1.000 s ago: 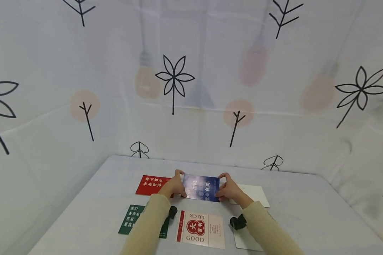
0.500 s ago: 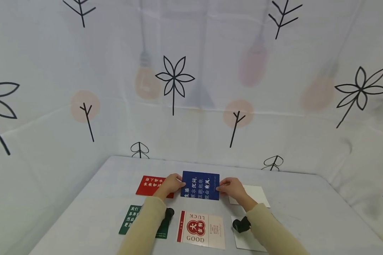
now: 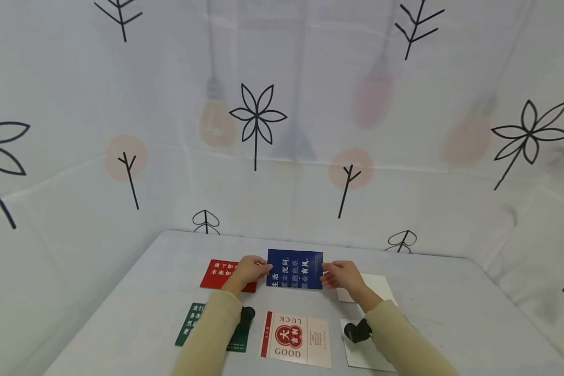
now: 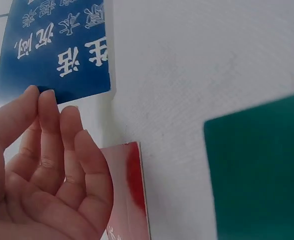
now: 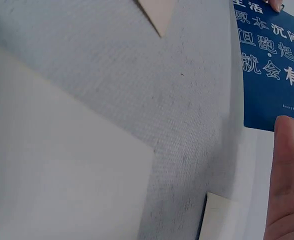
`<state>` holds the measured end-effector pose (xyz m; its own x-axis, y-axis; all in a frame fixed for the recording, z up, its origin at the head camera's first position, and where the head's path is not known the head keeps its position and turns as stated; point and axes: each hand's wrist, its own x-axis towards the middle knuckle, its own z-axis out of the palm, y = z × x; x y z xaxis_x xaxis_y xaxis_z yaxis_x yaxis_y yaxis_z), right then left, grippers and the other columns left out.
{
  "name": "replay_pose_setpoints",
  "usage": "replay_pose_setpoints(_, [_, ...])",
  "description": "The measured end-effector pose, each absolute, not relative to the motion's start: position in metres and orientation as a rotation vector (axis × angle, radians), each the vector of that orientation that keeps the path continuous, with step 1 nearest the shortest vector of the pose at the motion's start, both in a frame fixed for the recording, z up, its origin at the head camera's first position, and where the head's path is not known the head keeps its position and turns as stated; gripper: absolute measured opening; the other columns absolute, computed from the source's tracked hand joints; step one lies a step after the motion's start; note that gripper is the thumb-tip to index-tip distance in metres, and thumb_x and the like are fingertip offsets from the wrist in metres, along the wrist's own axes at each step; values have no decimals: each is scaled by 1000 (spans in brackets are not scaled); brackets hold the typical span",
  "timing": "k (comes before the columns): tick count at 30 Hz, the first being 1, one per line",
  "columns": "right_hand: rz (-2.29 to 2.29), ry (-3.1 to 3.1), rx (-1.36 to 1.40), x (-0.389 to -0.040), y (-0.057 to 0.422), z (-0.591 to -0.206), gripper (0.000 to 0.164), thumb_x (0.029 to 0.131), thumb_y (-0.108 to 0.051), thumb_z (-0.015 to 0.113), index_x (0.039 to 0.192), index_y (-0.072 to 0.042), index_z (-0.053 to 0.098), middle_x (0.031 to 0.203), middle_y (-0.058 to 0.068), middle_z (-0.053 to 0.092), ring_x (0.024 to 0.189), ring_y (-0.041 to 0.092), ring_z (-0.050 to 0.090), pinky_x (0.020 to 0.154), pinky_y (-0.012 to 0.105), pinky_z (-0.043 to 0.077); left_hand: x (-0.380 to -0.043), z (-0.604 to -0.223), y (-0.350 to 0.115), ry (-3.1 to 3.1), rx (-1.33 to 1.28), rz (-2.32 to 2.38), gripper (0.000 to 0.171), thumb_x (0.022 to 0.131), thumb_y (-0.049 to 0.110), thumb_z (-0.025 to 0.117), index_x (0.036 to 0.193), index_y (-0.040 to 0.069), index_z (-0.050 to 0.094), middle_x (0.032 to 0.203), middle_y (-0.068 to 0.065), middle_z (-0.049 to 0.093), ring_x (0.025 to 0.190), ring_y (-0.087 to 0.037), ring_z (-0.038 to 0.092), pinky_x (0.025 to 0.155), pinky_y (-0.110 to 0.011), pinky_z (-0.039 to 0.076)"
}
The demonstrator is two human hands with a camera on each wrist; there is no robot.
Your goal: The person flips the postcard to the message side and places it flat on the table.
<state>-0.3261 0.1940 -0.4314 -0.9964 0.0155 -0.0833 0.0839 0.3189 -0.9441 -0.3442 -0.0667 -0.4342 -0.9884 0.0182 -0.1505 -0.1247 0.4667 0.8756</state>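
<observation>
A blue card [image 3: 294, 269] with white Chinese lettering is held up between my two hands, its printed face toward me. My left hand [image 3: 252, 271] pinches its left edge between thumb and fingertips; the left wrist view shows the pinch at one end of the blue card [image 4: 57, 55]. At the opposite edge my right hand [image 3: 345, 277] grips it the same way, and a finger of the right hand [image 5: 287, 185] shows behind the card's edge. Beneath the left hand lies a red card [image 3: 213, 274]. A white card [image 3: 378, 287] lies under the right hand.
Nearer me on the white table [image 3: 442, 313] lie a green card [image 3: 190, 324], partly under the left sleeve, a cream card [image 3: 319, 339] printed GOOD LUCK, and another white card [image 3: 359, 355] by the right sleeve. A patterned cloth [image 3: 291, 193] hangs behind the table.
The blue card has risen a little and tilted upright, losing its glare. Both hands have shifted their hold to the middle of its side edges. The other cards have stayed put.
</observation>
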Motion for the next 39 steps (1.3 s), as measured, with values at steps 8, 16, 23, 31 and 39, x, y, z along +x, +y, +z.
replay_pose_setpoints(8, [-1915,2421,95,-326,196,-431,26,93,-7,51,102,15,60,75,15,66,66,21,67,64,32,55,-344,-434,-69,2432,-144,1738,26,91,21,61,107,1,67,85,-5,68,76,-17,59,76,-29,52])
replay_pose_setpoints(16, [-2022,2371,141,-326,194,-431,24,92,-5,52,104,15,60,77,16,67,67,20,66,64,31,55,-343,-430,-68,2219,-251,1906,27,92,15,60,112,-3,64,85,-8,68,75,-17,62,70,-23,52])
replay_pose_setpoints(23, [-2060,2356,187,-324,192,-431,22,91,-3,54,101,15,59,77,16,67,69,20,67,65,32,55,-342,-431,-72,2155,-261,1938,26,91,13,61,110,-4,64,84,-9,67,76,-19,61,70,-25,52])
replay_pose_setpoints(31, [-2087,2352,148,-323,194,-433,21,89,-2,59,101,15,61,80,17,67,71,22,67,66,31,55,-342,-429,-74,2116,-222,1971,24,88,13,65,105,-4,66,86,-10,68,79,-21,63,71,-27,53])
replay_pose_setpoints(39, [-2034,2389,152,-321,194,-437,25,84,-6,67,100,13,63,87,15,66,74,23,67,68,32,55,-339,-429,-73,2133,-245,1953,23,86,14,68,102,-3,68,86,-10,67,78,-22,63,74,-31,53])
